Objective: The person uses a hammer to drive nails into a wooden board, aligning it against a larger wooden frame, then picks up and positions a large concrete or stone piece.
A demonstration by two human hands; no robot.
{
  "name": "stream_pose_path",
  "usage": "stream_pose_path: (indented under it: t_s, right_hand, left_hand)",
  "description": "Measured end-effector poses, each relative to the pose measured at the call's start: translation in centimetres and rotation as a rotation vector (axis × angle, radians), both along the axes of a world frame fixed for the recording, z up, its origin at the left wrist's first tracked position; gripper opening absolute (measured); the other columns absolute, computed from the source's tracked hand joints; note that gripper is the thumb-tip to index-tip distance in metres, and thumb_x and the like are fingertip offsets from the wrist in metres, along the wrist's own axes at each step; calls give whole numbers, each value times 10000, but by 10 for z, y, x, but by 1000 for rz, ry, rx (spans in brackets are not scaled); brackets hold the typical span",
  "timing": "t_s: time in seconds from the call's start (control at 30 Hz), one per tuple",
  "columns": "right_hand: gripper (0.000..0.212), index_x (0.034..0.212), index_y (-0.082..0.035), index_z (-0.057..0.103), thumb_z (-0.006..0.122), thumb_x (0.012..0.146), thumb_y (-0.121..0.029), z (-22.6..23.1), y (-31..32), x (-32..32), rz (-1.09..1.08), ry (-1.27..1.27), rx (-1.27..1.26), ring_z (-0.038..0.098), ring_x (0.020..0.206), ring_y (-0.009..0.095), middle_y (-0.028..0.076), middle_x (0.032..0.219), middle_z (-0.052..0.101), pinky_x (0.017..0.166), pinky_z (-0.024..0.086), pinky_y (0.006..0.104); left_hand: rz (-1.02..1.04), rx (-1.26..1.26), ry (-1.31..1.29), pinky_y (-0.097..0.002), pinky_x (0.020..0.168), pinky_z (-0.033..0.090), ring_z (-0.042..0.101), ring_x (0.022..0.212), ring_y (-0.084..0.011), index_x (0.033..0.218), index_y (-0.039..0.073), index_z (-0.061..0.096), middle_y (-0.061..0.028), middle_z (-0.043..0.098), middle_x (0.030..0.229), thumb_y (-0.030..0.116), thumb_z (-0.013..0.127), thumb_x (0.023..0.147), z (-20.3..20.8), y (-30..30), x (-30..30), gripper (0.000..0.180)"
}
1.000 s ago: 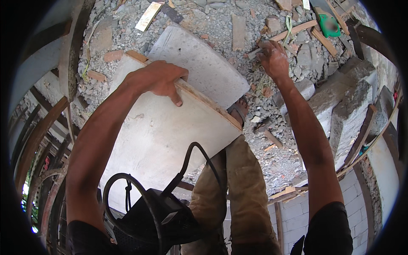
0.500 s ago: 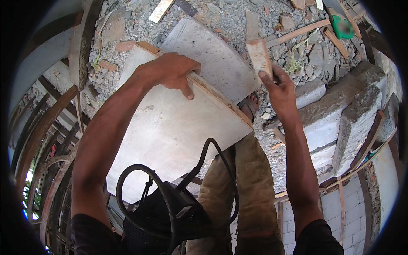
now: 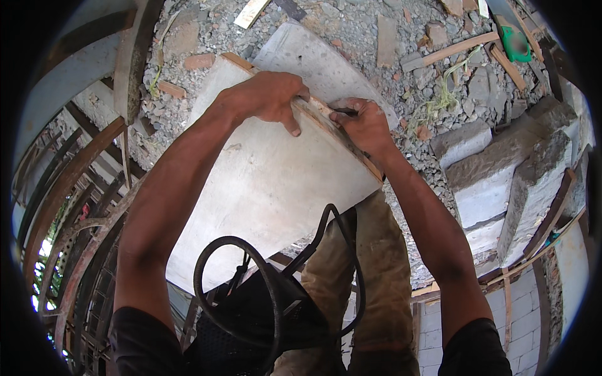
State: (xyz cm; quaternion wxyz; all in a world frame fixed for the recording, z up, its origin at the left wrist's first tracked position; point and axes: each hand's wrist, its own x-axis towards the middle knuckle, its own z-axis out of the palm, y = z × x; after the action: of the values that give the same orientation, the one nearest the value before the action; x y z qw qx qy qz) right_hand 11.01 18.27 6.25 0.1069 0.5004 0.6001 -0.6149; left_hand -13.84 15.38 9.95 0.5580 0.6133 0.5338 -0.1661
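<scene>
A large pale panel with a wooden strip along its far edge leans in front of my legs. My left hand is closed over that edge, thumb on the pale face and fingers bent behind it. Close beside it, my right hand pinches a short flat piece of wood against the edge. Most of this piece is hidden by my fingers and the panel. Beyond the panel, a grey concrete slab lies on the rubble.
Broken concrete blocks are piled at the right. Gravel and rubble cover the ground, with wood scraps and a green object at the far right. Dark beams stand at the left. A black cable loops near my waist.
My right hand has moved left with the piece of wood, from beyond the panel's right end to its far edge beside my left hand. My left hand keeps its hold.
</scene>
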Motion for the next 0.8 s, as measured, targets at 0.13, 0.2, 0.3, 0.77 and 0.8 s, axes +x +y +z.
stream_pose_path:
  t_s: [0.13,0.2,0.3,0.77,0.8]
  right_hand:
    - [241,1002,-105,803,790,840,-283,-7,-12,0,-93,10,134,728,891,354,165,936,760,846,559,416]
    - [245,1006,-107,801,774,852,-295,-9,-16,1,-97,-12,134,728,893,359,165,936,760,842,559,425]
    - [256,1029,-117,796,736,881,-318,7,-19,-4,-16,-99,186,725,911,368,167,948,759,842,558,445]
    - [459,1165,-26,733,757,909,-407,27,-47,40,9,-118,379,709,1030,358,184,1156,719,889,552,417]
    - [464,1165,-31,734,762,904,-414,27,-46,40,1,-117,364,712,1025,354,176,1152,720,893,552,415]
  left_hand:
    - [96,51,-39,-433,923,504,630,1088,-359,1187,35,687,-136,630,1119,378,902,615,-2,0,1,700]
    - [125,41,-38,-426,921,505,630,1077,-357,1178,25,688,-130,618,1108,369,908,609,-3,0,2,700]
    - [135,47,-20,-419,914,507,631,1082,-355,1158,15,693,-128,623,1114,353,917,601,-4,-3,2,689]
    - [172,58,-51,-455,970,502,621,1177,-379,1261,61,568,-187,651,1201,205,942,600,7,8,11,774]
    - [173,57,-50,-455,970,502,621,1177,-379,1261,61,568,-187,651,1201,205,942,600,8,8,10,774]
